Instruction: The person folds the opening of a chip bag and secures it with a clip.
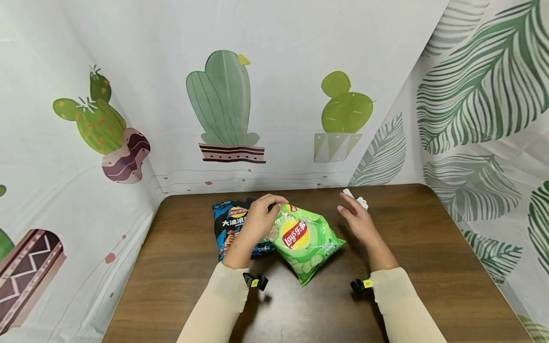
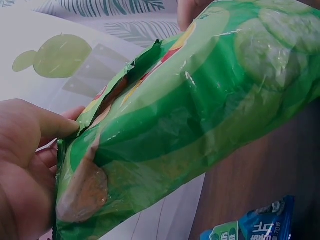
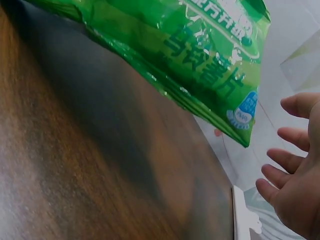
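My left hand (image 1: 260, 216) pinches the upper left corner of a green Lay's potato chip bag (image 1: 315, 236), which hangs tilted over the table. In the left wrist view the thumb and fingers (image 2: 62, 125) grip a crumpled end of the bag, where a dark slit or fold runs along the edge. My right hand (image 1: 360, 223), fingers spread and nothing in them, is held to the right of the bag, apart from it. A blue and black Lay's bag (image 1: 227, 231) lies on the table behind the left hand and is partly hidden by it.
A slim white piece with a cloud-shaped end (image 1: 362, 202) lies near the table's back edge, just beyond the right hand. The brown wooden table (image 1: 171, 286) ends at a wall cloth (image 1: 283, 95) printed with cacti and leaves.
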Motion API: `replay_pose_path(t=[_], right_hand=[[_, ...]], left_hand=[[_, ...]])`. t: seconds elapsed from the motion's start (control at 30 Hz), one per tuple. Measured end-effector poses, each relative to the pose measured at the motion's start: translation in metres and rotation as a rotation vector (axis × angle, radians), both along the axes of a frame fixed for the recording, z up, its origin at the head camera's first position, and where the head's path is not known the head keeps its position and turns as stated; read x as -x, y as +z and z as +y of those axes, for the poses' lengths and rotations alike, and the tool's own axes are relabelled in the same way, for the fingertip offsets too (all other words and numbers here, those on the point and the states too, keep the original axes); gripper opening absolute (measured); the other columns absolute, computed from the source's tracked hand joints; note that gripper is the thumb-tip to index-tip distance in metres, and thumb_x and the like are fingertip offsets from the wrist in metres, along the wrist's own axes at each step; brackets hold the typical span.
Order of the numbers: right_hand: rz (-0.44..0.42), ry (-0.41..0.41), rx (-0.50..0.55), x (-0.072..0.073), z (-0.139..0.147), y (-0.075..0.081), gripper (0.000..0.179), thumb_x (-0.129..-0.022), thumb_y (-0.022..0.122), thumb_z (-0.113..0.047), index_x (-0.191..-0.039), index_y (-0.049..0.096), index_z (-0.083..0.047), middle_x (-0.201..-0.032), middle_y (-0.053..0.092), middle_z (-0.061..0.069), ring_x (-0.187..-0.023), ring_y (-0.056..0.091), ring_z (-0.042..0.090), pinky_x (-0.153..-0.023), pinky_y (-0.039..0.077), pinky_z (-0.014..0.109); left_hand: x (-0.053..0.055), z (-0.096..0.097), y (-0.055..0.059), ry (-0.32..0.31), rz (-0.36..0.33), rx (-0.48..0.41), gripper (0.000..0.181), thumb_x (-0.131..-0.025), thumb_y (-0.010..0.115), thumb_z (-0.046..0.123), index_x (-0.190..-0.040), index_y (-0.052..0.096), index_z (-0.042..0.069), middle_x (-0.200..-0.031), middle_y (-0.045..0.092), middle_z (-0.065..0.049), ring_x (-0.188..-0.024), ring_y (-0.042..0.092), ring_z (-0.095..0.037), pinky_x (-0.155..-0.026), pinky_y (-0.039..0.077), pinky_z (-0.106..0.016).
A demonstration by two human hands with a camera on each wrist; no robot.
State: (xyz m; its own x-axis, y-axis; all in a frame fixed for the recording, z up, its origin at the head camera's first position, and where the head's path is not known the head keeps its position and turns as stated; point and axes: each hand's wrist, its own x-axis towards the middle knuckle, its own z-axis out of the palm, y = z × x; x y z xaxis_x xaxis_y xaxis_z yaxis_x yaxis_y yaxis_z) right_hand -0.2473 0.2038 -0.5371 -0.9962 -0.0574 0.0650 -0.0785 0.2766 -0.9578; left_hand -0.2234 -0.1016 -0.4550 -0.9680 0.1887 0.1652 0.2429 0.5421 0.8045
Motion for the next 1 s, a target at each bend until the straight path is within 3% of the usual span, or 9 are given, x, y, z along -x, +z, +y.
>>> replay_pose_path(t=[0.23, 0.43, 1.0], right_hand=[[0.018, -0.067, -0.073, 0.009, 0.009, -0.006, 0.061, -0.102, 0.058, -0.019, -0.157, 0.034, -0.003, -0.166, 0.026, 0.02, -0.156, 0.017, 0.036, -0.125, 0.02, 0.056], [0.008, -0.127, -0.114, 0.014, 0.016, -0.011, 0.066, -0.101, 0.06, -0.026, -0.158, 0.032, -0.006, -0.168, 0.021, 0.017, -0.156, 0.016, 0.038, -0.126, 0.015, 0.056], [-0.027, -0.279, -0.15, 0.025, 0.028, -0.017, 0.071, -0.099, 0.058, -0.024, -0.161, 0.026, -0.008, -0.167, 0.019, 0.019, -0.155, 0.019, 0.04, -0.126, 0.016, 0.055]], left_hand=[[0.001, 0.0, -0.002, 0.001, -0.01, -0.009, 0.021, -0.105, 0.055, 0.018, -0.112, 0.075, 0.022, -0.12, 0.069, 0.001, -0.098, 0.061, -0.019, -0.077, 0.046, -0.036], [0.002, -0.001, -0.004, 0.003, -0.011, -0.013, 0.021, -0.104, 0.056, 0.019, -0.11, 0.074, 0.026, -0.12, 0.069, 0.002, -0.1, 0.061, -0.018, -0.078, 0.047, -0.035], [0.001, -0.002, -0.005, -0.007, -0.006, -0.033, 0.021, -0.105, 0.055, 0.018, -0.11, 0.074, 0.026, -0.118, 0.069, 0.002, -0.1, 0.062, -0.017, -0.078, 0.048, -0.035]])
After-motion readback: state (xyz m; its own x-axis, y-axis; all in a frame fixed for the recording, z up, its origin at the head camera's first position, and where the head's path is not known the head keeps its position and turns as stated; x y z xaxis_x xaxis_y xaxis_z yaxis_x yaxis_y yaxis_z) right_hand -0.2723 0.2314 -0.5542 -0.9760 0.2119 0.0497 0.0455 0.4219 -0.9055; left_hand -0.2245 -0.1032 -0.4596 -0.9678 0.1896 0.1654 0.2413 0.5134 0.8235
